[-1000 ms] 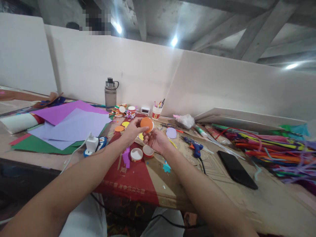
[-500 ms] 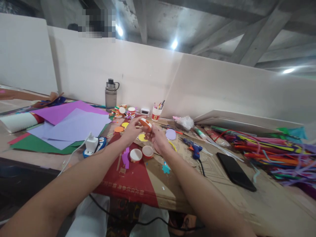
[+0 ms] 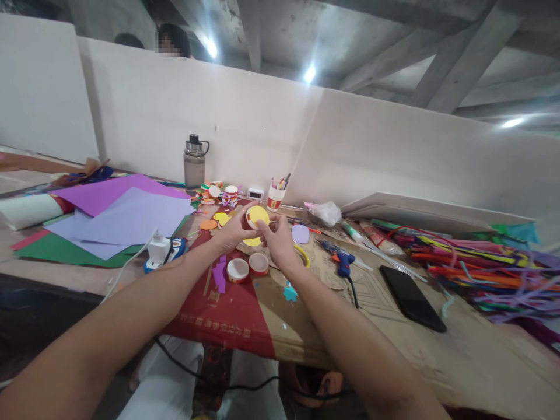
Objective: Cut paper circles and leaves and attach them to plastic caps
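A short round paper-cup piece [image 3: 258,217] with a yellow disc on its face is held above the cardboard. My left hand [image 3: 240,226] wraps its left side. The fingers of my right hand [image 3: 279,238] press on its right edge. Below my hands, two short white-and-red cup pieces stand side by side, the left one [image 3: 237,270] and the right one [image 3: 259,264]. Purple paper [image 3: 219,274] lies left of them, and a blue star-like cutout [image 3: 289,292] to the right. Yellow and orange discs [image 3: 209,224] lie beyond my left hand.
On the right are a blue glue gun [image 3: 345,263], a black phone [image 3: 412,298] and many coloured pipe cleaners [image 3: 472,262]. Coloured sheets [image 3: 135,219] and a white plug [image 3: 159,248] are left. A bottle [image 3: 195,163] and pen cup [image 3: 276,197] stand behind. A person's head shows above the partition.
The held piece has turned, from its orange-and-white side to the yellow disc facing the camera. My right fingers have shifted onto its edge. The view has moved slightly.
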The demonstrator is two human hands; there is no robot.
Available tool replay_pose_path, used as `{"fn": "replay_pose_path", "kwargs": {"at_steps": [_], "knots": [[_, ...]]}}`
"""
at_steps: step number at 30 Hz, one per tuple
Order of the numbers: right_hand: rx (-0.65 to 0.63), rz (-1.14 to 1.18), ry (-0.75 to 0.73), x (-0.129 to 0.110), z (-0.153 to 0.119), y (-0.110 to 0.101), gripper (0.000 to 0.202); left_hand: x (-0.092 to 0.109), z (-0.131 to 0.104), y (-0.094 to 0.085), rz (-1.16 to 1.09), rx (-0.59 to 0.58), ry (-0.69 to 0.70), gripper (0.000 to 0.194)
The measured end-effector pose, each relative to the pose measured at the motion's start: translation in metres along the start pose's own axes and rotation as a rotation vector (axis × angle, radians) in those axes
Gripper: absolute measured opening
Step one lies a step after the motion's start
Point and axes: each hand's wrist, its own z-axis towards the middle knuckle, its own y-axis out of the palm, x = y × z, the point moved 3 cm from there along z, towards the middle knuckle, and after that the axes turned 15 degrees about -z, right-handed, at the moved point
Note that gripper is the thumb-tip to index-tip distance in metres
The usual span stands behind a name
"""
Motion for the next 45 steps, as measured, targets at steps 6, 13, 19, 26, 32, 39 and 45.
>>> {"fn": "replay_pose_path", "kwargs": {"at_steps": [6,13,19,26,32,39,45], "knots": [[0.003,-0.057,-0.041,0.001,0.001,-0.004,0.04,-0.002,-0.004,0.006,-0.164,-0.017,-0.066,0.092],[-0.065,0.231,-0.139,-0.006,0.0,-0.003,0.035,0.007,-0.003,0.01,-0.445,-0.089,-0.127,0.09],[-0.069,0.162,-0.21,-0.011,-0.002,-0.001,0.03,0.004,-0.001,0.001,-0.445,-0.058,-0.105,0.086],[-0.007,0.004,-0.235,-0.01,-0.002,0.0,0.032,-0.003,0.001,0.002,-0.377,0.012,-0.016,0.097],[-0.014,0.107,-0.122,-0.004,0.006,-0.001,0.023,-0.001,0.001,0.004,-0.338,0.009,-0.027,0.081],[-0.138,0.023,-0.106,-0.008,0.011,-0.009,0.018,0.005,0.009,-0.01,-0.309,0.093,-0.108,0.04],[-0.174,0.04,-0.14,-0.006,0.017,-0.011,0.02,0.005,0.013,-0.018,-0.254,0.186,-0.118,0.031]]}}
